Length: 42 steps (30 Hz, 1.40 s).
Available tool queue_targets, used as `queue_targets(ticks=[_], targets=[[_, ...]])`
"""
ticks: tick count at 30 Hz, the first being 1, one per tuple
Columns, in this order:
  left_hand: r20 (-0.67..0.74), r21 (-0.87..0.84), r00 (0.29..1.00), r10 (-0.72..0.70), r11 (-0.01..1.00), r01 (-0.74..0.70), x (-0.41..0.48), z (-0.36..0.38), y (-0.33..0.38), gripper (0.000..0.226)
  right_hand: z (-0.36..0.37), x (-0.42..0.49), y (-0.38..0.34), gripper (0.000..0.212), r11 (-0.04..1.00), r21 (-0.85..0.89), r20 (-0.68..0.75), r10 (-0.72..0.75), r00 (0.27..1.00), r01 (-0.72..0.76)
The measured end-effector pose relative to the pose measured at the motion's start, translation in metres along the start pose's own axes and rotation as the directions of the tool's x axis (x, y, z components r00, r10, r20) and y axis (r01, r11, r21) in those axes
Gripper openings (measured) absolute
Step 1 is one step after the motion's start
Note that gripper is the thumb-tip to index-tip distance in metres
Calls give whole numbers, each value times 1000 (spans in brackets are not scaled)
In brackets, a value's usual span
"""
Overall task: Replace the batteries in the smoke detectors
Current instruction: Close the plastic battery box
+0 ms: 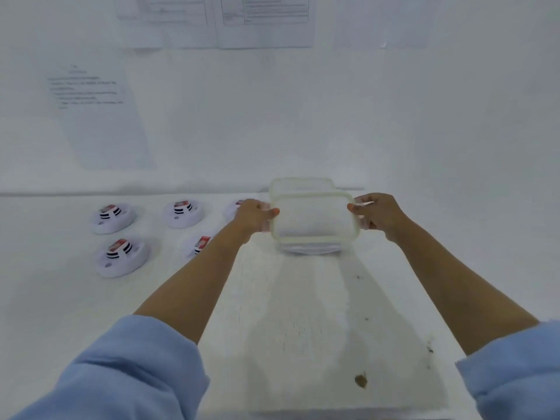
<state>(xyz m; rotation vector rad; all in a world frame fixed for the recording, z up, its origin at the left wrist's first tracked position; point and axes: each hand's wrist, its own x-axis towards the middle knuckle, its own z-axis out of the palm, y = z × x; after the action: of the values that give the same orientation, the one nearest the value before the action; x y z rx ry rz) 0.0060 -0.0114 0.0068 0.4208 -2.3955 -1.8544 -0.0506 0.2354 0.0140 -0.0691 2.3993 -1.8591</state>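
A clear plastic container (315, 221) with a pale rim stands on the white table, and a second one or a lid (303, 184) shows just behind it. My left hand (253, 215) grips its left side, my right hand (377, 215) its right side, at the latch flaps. Several white round smoke detectors lie upside down to the left, each with a red and black battery showing: far left back (113, 218), far left front (121, 257), middle back (182, 213). My left forearm partly hides another detector (198, 245), and my left hand hides most of one (235, 207).
The white table (303, 313) has small brown stains near its front right (360, 380). Printed sheets (91, 116) hang on the white wall behind. My blue sleeves fill the lower corners.
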Motion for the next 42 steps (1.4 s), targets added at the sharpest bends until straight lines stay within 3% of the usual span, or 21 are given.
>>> queue_targets(ticks=[3,5,7,9,11,15,19,25,28,31,33,35,39,42], targets=[[6,78,999,-47,996,46,21,1,-2,30,9,18,-2,20,994,-81,-25,76,997,-78],[73,12,991,-113,994,112,31,2,-5,27,14,26,1,25,979,-142,-61,141,988,-149],[115,-16,982,-147,989,150,35,2,-7,20,17,30,5,30,963,-179,-64,191,979,-200],[135,-34,978,-161,985,166,35,1,-8,2,19,30,7,18,963,-151,-23,223,975,-224],[140,-69,974,-179,979,189,32,-1,-8,20,21,28,8,10,968,-97,10,233,973,-231],[151,-66,968,-199,975,211,26,-7,-8,7,25,22,2,8,969,-111,34,227,973,-222],[94,-38,976,-199,978,203,23,-9,-12,34,28,18,0,11,964,-121,45,242,969,-235],[24,-7,984,-178,984,178,16,-3,-12,38,26,16,3,17,963,-111,61,255,965,-248],[9,-6,986,-168,986,168,16,-2,-14,41,27,16,3,16,951,-186,51,260,964,-247],[-57,156,995,-82,984,90,16,-1,-16,49,29,17,4,27,921,-352,-28,168,985,-167],[-135,407,990,33,913,26,14,0,-15,54,31,17,4,45,862,-492,-114,75,991,-122],[-183,558,979,92,829,27,10,4,-12,53,36,12,3,47,814,-571,-170,9,985,-107],[-188,606,978,92,794,42,0,16,-3,45,45,7,0,40,766,-638,-145,-21,989,-77],[-161,543,986,51,839,45,7,11,-5,35,42,5,-5,54,807,-584,-82,53,995,-91]])
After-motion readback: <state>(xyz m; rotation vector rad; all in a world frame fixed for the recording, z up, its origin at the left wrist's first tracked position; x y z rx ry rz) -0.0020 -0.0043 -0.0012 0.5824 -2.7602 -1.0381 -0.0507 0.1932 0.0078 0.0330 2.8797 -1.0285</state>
